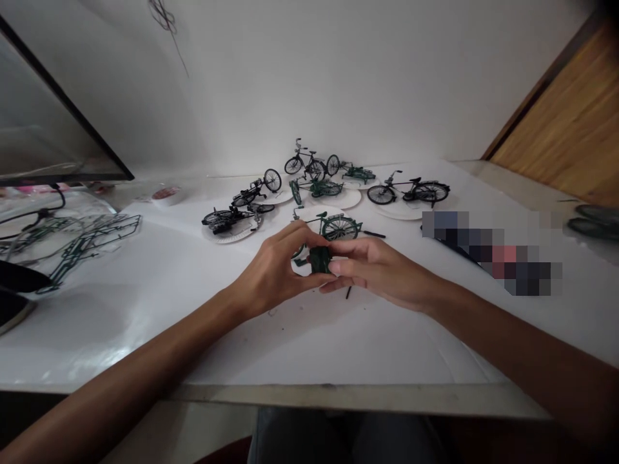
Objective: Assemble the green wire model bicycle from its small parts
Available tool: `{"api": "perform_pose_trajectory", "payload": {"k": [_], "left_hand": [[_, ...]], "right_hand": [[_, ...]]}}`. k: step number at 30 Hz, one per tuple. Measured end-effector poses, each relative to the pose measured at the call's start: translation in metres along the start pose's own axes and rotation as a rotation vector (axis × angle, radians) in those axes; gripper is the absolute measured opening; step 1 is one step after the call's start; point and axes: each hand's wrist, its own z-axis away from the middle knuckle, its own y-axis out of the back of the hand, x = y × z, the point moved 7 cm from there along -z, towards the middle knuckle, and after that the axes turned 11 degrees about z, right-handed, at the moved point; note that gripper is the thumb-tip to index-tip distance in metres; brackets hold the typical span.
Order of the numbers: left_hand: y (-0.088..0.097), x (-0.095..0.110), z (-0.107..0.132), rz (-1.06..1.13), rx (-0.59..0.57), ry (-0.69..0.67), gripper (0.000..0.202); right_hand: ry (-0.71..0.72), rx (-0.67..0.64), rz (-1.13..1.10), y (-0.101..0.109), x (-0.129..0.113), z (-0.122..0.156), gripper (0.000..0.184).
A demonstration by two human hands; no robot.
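Between my two hands is a small dark green block-like piece (320,260), too small to name its kind. My left hand (278,267) is closed, thumb below and fingers above, gripping the piece from the left. From the right, my right hand (372,267) pinches the same piece with its fingers. Just behind the hands stands a green model bicycle (341,227) on a white plate, its front wheel partly hidden by my left hand. A thin black stick (373,234) lies by its rear wheel, and a short black rod (349,292) lies under my right hand.
Several model bicycles stand or lie on paper plates at the back, among them a black one (411,191) at right. Green bicycle frames (89,245) lie at left below a monitor (53,116). A blurred-out object (488,251) lies right. The table's front edge (338,396) is near me.
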Motion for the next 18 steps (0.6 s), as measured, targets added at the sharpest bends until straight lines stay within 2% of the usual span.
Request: {"api": "perform_pose_trajectory", "payload": {"k": [6,9,14,18], "left_hand": [[0.0017,-0.0012,0.0002,0.035,-0.012,-0.052,0.041],[0.0026,-0.0019,0.0001,0.041,0.0,-0.074,0.041],[-0.0027,-0.0049,0.0009,0.009,-0.014,-0.086,0.044],[-0.0021,-0.0053,0.0001,0.019,0.049,-0.055,0.045]], "right_hand": [[0.061,-0.008,-0.062,0.0004,-0.0029,-0.0018,0.028],[0.065,-0.009,-0.082,-0.0013,-0.0043,-0.0022,0.03],[-0.026,0.112,0.014,0.0005,0.0023,-0.0004,0.034],[0.009,0.117,0.059,0.0015,0.0029,-0.0003,0.036]]}}
